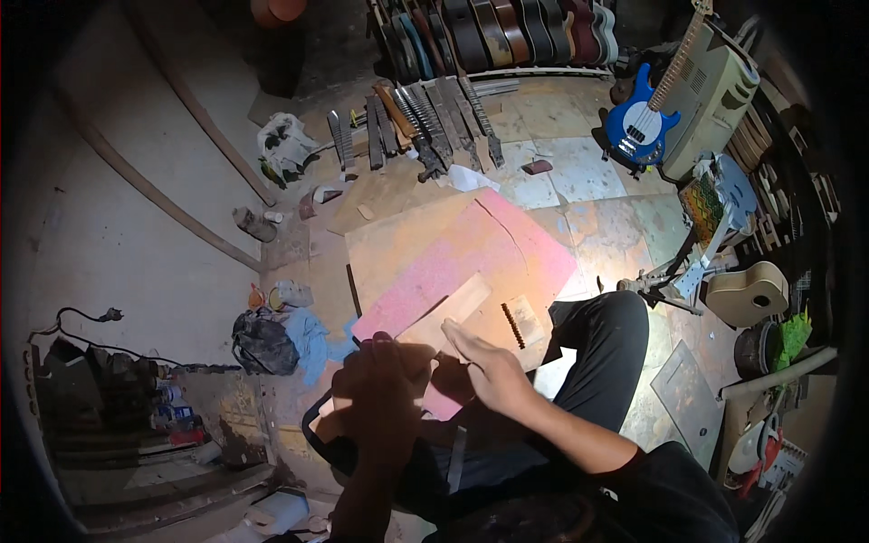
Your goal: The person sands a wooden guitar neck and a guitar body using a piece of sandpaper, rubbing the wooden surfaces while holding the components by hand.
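Note:
A flat, pale wooden piece [463,300] lies aslant on a pink sheet [425,271] in front of me. My right hand [491,366] is beside its near edge, fingers stretched out and close together, with nothing visible in them. My left hand [385,376] is in deep shadow at the piece's lower left end; its fingers look bent, and whatever is under them is hidden. To the right of the piece sits a small wooden block [525,324] with a dark, ridged strip on it. The pink sheet rests on a larger tan board [389,240].
Several dark and light guitar necks [425,122] lie beyond the board, before a row of guitar bodies [507,36]. A blue electric bass [641,118] stands at far right, an acoustic guitar body [749,294] below it. Plastic bags [272,339] sit by the left wall.

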`<state>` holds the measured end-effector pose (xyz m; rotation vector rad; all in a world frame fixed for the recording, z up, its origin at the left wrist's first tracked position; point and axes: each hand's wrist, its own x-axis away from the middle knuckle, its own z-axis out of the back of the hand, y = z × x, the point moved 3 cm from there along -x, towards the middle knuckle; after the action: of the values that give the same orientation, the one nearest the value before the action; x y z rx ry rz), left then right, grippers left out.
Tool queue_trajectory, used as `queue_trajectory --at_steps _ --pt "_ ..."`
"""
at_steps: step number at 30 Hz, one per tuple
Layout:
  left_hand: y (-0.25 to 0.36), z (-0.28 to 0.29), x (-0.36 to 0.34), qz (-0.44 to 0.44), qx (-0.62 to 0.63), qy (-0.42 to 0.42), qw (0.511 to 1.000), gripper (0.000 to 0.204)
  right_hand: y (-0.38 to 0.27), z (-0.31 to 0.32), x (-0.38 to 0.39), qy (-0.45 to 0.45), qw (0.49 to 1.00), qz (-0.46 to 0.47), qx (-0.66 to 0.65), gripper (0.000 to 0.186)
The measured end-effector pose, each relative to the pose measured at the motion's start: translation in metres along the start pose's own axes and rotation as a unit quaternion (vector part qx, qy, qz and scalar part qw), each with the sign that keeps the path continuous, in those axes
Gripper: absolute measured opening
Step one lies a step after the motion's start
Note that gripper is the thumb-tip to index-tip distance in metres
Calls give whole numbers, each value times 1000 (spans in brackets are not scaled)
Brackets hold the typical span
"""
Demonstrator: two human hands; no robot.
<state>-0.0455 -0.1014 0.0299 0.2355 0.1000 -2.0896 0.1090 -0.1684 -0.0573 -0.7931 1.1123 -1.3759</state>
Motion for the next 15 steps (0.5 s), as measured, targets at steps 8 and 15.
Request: queue_trajectory --at_steps 8,15 --pt "0 -4 3 35 26 9 999 43 3 -4 10 9 1000 -14 -7 66" --pt "-1 -7 5 28 4 1 1000 55 -5 0 15 -1 1000 5 2 71"
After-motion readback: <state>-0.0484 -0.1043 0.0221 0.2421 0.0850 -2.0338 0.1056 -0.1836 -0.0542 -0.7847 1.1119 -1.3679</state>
